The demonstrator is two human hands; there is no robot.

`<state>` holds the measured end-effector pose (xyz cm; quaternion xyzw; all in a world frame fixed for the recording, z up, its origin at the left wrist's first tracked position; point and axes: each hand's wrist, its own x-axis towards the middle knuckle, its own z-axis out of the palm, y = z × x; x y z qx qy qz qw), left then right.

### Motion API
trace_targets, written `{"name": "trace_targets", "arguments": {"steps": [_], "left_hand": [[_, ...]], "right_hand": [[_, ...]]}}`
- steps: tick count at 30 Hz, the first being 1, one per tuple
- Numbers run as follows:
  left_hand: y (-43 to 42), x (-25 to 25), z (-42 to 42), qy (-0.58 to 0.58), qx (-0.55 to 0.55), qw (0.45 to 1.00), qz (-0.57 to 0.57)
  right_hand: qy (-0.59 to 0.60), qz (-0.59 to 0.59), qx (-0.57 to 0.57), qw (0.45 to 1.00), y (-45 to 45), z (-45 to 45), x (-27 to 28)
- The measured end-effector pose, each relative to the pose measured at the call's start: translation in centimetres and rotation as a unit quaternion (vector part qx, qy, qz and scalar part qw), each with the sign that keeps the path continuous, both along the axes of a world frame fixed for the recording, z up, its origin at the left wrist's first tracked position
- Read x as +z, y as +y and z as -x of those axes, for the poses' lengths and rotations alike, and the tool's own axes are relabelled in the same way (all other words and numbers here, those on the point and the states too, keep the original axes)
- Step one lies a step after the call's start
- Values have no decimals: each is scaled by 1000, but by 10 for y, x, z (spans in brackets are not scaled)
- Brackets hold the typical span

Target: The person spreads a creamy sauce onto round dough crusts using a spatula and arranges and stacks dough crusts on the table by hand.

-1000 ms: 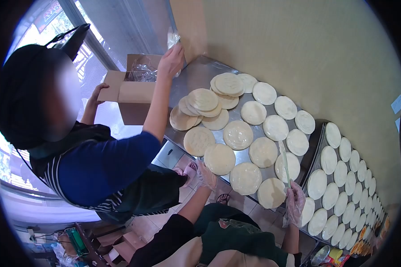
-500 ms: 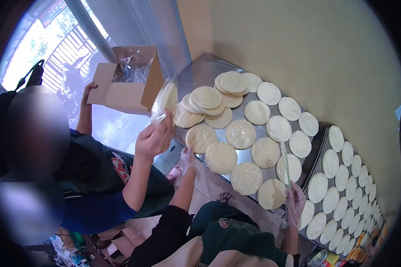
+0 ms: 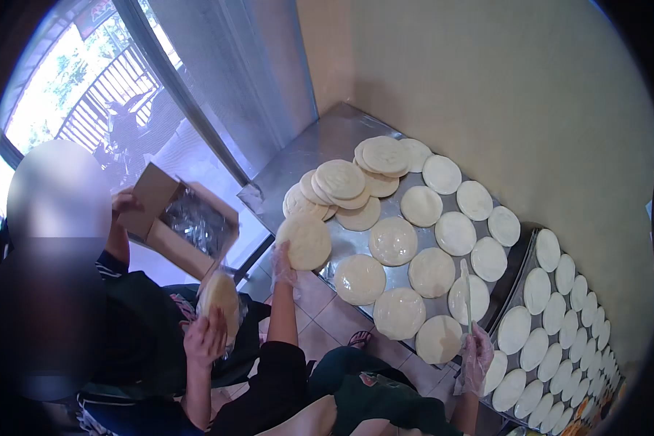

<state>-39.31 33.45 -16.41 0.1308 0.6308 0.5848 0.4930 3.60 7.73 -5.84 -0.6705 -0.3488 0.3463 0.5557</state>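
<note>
My gloved left hand (image 3: pixel 284 267) grips the lower edge of a round flat dough base (image 3: pixel 304 240), which is at the table's left edge by a pile of overlapping bases (image 3: pixel 340 179). In my gloved right hand (image 3: pixel 477 357) is a long, narrow, pale spatula (image 3: pixel 466 292), held upright over a white-coated base (image 3: pixel 479 308). Between my hands lie several more bases, some with a glossy wet patch on top, such as the glossy base (image 3: pixel 393 241). Bases farther back carry a white coating.
At the left, a co-worker holds an open cardboard box (image 3: pixel 185 265) lined with clear plastic, and a plastic-bagged stack of bases (image 3: pixel 219 305). The metal table (image 3: pixel 287 161) meets a wall. To the right, another surface carries many white-coated bases (image 3: pixel 514 329).
My left hand has shifted the dough base leftward and toward the table's edge. The co-worker has lowered the bagged stack and brought the box down and tilted. My right hand has barely moved.
</note>
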Motion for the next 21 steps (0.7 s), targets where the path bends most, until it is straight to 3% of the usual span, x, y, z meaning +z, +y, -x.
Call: {"name": "trace_targets", "arguments": {"steps": [2,4,6,8,9,10,11,12,13,14,15,17,21], "left_hand": [[3,19,-5,-161,35,974,-154],[32,38,-18,-211,-14,958,-194],[77,46,-39,-186,-47,960,-202],[138,26,-48,6,-52,998,-39],[149,32,-54,4,-51,998,-38],[160,33,-57,171,-105,979,17],[167,38,-60,333,-157,927,71],[176,36,-59,333,-158,927,72],[190,12,-53,538,-302,784,69],[194,10,-52,699,-421,575,59],[200,11,-54,699,-423,573,59],[202,42,-68,504,-333,774,191],[210,58,-74,475,-278,795,254]], "right_hand": [[7,-13,4,1000,2,-1,0],[0,-8,-12,1000,7,1,5],[-10,-3,-5,1000,14,3,2],[-22,5,0,1000,18,8,8],[-26,20,6,999,23,14,17],[-30,34,12,999,28,19,21],[-31,34,11,999,27,20,20],[-33,36,16,999,26,21,18],[-35,40,21,998,23,23,16],[-33,42,19,998,21,24,16],[-17,36,15,999,21,26,15],[0,27,7,1000,19,29,15],[15,20,8,1000,14,31,8]]}}
